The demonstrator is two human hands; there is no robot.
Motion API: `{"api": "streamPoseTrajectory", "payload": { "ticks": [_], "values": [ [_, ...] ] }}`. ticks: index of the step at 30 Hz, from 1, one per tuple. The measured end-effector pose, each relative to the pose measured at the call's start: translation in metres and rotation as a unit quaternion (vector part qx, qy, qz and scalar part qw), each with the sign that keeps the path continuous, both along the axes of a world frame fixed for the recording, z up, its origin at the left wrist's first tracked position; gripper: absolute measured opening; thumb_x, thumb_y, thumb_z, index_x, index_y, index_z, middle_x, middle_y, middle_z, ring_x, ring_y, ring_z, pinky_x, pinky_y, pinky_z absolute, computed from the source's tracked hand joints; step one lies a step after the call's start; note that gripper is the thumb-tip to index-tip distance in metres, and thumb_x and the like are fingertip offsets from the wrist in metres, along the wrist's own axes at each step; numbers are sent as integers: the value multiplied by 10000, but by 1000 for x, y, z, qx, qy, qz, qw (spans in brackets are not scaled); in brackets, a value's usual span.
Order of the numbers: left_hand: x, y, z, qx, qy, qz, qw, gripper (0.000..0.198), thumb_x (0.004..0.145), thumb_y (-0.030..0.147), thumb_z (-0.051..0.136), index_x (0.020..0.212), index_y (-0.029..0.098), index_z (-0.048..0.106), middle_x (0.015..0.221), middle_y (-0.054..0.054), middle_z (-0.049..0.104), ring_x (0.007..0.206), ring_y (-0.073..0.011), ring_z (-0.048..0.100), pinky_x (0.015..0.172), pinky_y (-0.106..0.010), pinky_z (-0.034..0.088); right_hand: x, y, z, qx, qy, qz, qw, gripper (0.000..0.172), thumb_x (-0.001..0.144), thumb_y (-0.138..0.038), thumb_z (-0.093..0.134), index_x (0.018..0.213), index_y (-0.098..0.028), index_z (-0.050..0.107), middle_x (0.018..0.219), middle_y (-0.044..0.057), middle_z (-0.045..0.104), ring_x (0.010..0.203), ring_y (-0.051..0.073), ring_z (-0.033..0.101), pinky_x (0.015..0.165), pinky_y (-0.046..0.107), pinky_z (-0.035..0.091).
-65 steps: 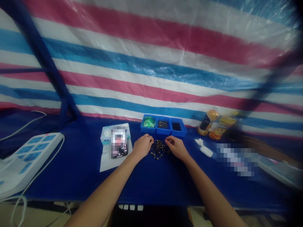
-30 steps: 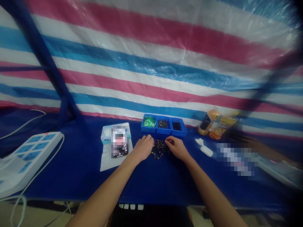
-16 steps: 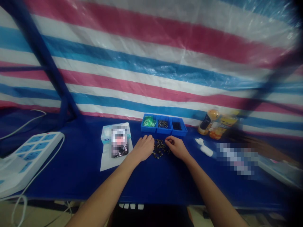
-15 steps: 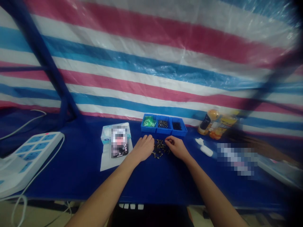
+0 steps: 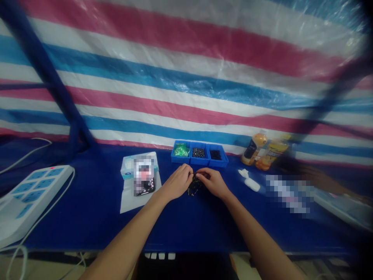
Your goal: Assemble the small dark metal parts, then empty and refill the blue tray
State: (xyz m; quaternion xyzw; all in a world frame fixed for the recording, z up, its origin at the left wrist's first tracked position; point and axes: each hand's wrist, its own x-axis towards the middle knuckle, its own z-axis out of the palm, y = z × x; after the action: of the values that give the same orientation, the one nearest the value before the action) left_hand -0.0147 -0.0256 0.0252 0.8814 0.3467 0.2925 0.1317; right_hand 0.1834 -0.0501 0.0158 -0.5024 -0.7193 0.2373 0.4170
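Observation:
My left hand (image 5: 180,181) and my right hand (image 5: 212,181) meet over a pile of small dark and brass-coloured parts (image 5: 193,189) on the blue table. The fingers of both hands are closed in a pinch, fingertips nearly touching. What they hold is too small to name. Just behind them stand three joined blue bins. One bin (image 5: 173,158) has green packets in it, the middle bin (image 5: 199,161) has small dark metallic pieces, and the right bin (image 5: 225,158) has small black pieces. My hands cover part of the pile.
Left of my hands, a phone (image 5: 149,187) leans on a tissue box (image 5: 127,163). A white power strip (image 5: 65,175) with cables lies far left. Rightward are a white case (image 5: 252,184), drink bottles (image 5: 254,149) and another person's blurred arm (image 5: 329,179). A striped sheet hangs behind.
My right hand has moved left, bringing its fingertips to my left hand's over the pile. The view has shifted slightly.

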Motion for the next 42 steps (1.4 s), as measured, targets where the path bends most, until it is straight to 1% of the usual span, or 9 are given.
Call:
{"api": "streamPoseTrajectory", "payload": {
  "ticks": [9,15,18,24,27,30,32,37,42],
  "values": [
    [5,3,-6,-69,-68,0,995,146,970,281,378,903,198,478,935,-22,522,842,-156,527,792,-307,423,-6,-3,2,-36,81,29,996,267,843,-420,637,956,-192,719,868,34,713,757,172,628,684,269,473],
    [12,1,-7,-90,-100,10,991,137,962,270,388,932,200,502,1023,-38,554,941,-169,544,870,-321,423,-7,-1,1,-50,139,24,989,233,826,-387,643,897,-171,695,814,36,698,729,162,628,669,261,481],
    [14,0,-6,-91,-117,22,989,134,955,256,392,935,194,510,1064,-54,565,981,-181,542,903,-340,415,-5,1,2,-56,167,9,984,214,803,-371,653,853,-163,668,775,36,683,687,152,616,639,255,478],
    [14,0,-5,-86,-134,33,987,131,946,243,400,944,185,517,1073,-65,579,975,-186,547,889,-344,421,1,2,6,-74,248,28,966,277,738,-397,703,751,-178,535,861,73,707,688,153,641,683,289,515],
    [13,0,-5,-85,-136,35,986,130,942,240,412,950,185,529,1064,-60,587,962,-182,554,885,-335,421,4,3,4,-75,237,26,968,310,737,-429,711,750,-180,526,766,43,680,588,124,584,573,252,478],
    [13,-1,-3,-90,-145,48,984,154,947,270,418,972,185,545,1017,-50,597,921,-179,560,850,-322,423,7,5,1,-76,200,24,977,305,755,-448,704,837,-172,604,723,19,641,565,119,543,498,225,415],
    [13,-1,-2,-107,-150,59,981,181,953,305,416,978,186,550,942,-37,602,853,-173,564,797,-309,425,8,6,-1,-64,163,25,984,303,787,-444,678,915,-170,656,785,29,658,604,128,559,528,234,426],
    [14,-2,-1,-145,-157,66,975,205,957,352,414,945,191,541,803,-3,599,739,-156,561,712,-281,413,9,6,-1,-3,53,33,998,245,874,-363,593,1018,-216,725,981,53,688,832,169,620,743,283,472],
    [14,-4,0,-155,-155,61,974,193,956,348,410,956,196,529,835,-10,631,769,-167,589,712,-284,413,5,2,-3,-41,46,14,998,225,826,-374,666,954,-208,745,876,41,712,708,161,616,668,271,467]
  ]
}}
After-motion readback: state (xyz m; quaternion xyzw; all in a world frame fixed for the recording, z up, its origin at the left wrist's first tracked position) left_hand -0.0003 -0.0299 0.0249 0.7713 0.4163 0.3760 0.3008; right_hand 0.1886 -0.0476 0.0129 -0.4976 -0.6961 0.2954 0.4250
